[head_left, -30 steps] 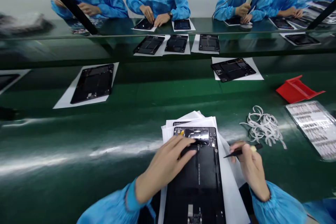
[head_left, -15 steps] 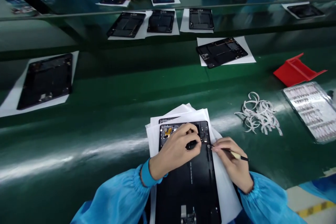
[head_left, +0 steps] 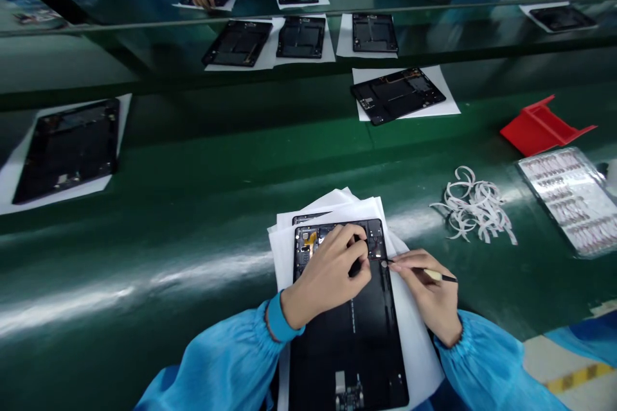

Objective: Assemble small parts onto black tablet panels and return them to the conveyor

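In the head view, the open black tablet body [head_left: 347, 340] lies directly beneath the left hand [head_left: 330, 276] and just to the left of the right hand [head_left: 429, 292], most of its length stretching from under the left hand toward the wearer. The left hand is bent over its upper part, fingers curled inward and thumb close to the fingertips; whether something is pinched there cannot be told. An orange flex strip [head_left: 311, 241] shows on the tablet just beyond and left of those fingers. The right hand grips a slim dark tool [head_left: 434, 275] with a pale section, its tip at the tablet's right edge beside a small round spot; contact is too fine to tell. White sheets [head_left: 419, 353] lie under the tablet and reach out below the right hand.

Beyond the right hand and off to its right, a tangle of white strips [head_left: 479, 205] sits on the green tabletop [head_left: 193, 218], with a clear-covered tray of small parts [head_left: 571, 202] farther right and a red holder [head_left: 542, 128] past it. Well ahead of both hands lies another tablet [head_left: 400, 96] on paper; a further one [head_left: 70, 154] rests far to the left hand's left.
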A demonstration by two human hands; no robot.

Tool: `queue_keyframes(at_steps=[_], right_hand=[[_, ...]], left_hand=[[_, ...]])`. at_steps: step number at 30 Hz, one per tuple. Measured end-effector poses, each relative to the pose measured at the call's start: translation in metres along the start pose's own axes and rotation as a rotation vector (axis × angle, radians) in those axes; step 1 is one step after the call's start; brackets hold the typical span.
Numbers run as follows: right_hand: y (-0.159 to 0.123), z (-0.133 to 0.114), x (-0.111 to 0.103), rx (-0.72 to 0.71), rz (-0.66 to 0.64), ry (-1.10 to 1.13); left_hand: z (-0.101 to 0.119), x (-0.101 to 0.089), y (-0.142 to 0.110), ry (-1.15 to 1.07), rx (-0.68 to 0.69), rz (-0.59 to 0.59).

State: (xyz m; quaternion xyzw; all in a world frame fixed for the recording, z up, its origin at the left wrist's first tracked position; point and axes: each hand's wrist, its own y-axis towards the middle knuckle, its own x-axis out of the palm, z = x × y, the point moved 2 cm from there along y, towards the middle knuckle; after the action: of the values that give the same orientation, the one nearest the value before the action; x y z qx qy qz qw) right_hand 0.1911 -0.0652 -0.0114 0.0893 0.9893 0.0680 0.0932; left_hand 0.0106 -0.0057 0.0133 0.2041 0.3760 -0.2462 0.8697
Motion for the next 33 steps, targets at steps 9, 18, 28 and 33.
queue_keyframes(at_steps=[9,18,28,33], right_hand=[[0.005,-0.004,0.001,0.004,-0.018,0.029],[0.019,-0.004,0.006,0.043,-0.132,0.022],[0.016,0.000,-0.004,0.019,-0.136,-0.007],[0.014,0.002,-0.008,0.002,-0.129,-0.019]], left_hand=[[0.001,0.004,-0.002,0.071,0.000,-0.026],[0.001,0.006,-0.001,0.062,-0.018,-0.025],[0.002,0.006,0.000,0.065,-0.044,-0.056],[0.002,0.004,0.002,0.043,-0.062,-0.041]])
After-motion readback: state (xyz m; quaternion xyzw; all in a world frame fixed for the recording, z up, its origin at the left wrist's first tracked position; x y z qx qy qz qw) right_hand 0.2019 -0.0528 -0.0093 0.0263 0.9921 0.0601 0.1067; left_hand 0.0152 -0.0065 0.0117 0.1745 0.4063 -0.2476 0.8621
